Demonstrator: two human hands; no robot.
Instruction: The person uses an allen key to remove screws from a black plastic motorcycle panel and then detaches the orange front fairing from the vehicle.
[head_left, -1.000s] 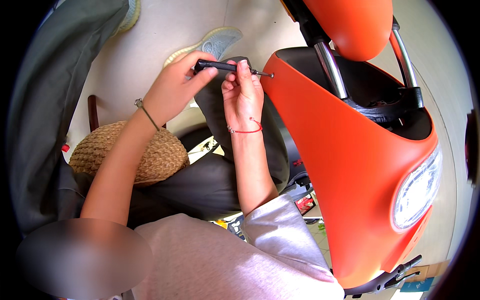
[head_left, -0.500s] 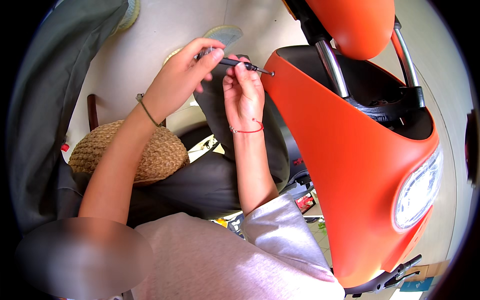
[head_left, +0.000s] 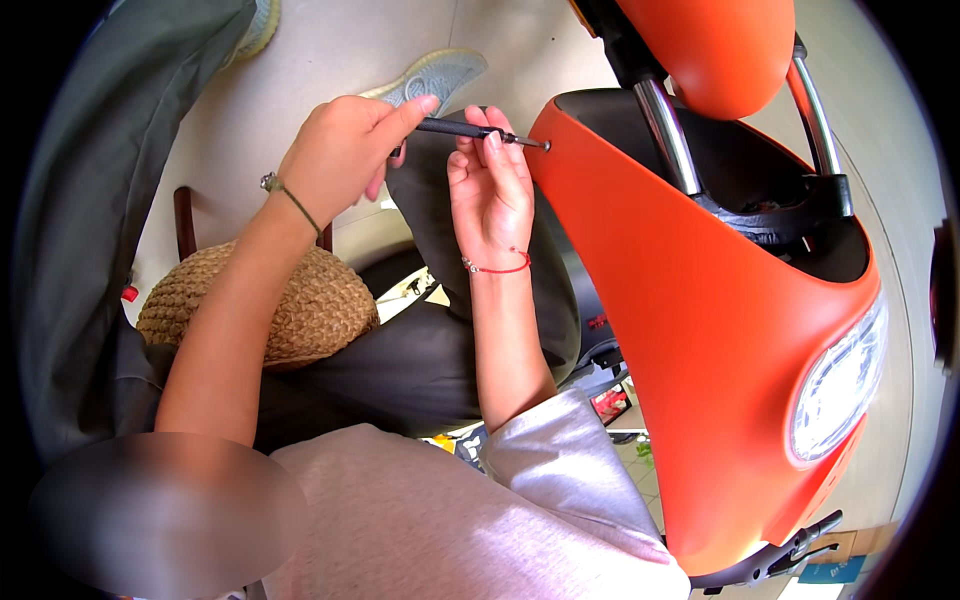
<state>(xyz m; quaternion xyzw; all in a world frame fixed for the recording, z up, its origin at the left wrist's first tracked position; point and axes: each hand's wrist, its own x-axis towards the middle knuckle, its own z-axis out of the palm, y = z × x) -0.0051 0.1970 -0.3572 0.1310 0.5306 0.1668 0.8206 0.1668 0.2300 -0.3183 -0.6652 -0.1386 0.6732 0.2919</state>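
Note:
A black-handled screwdriver [head_left: 455, 127] lies nearly level, its metal tip at a small round screw [head_left: 546, 146] near the upper left edge of an orange scooter body panel [head_left: 680, 300]. My left hand [head_left: 345, 145] is closed around the rear end of the handle, back of the hand up; its fingers are partly hidden. A dark piece shows just below that grip. My right hand [head_left: 495, 195], palm turned up, steadies the front of the screwdriver between thumb and fingers, close beside the panel's edge.
Chrome fork tubes [head_left: 665, 135] and an orange fender [head_left: 715, 50] stand at upper right. The panel carries a clear headlight [head_left: 840, 385]. A woven stool seat [head_left: 320, 310] lies below my left forearm. My bent leg in dark trousers is beneath my hands; a grey shoe [head_left: 445, 78] is beyond them.
My left hand has shifted down and left and turned about the handle, baring more of it. My right fingers have straightened slightly. The tip stays at the screw.

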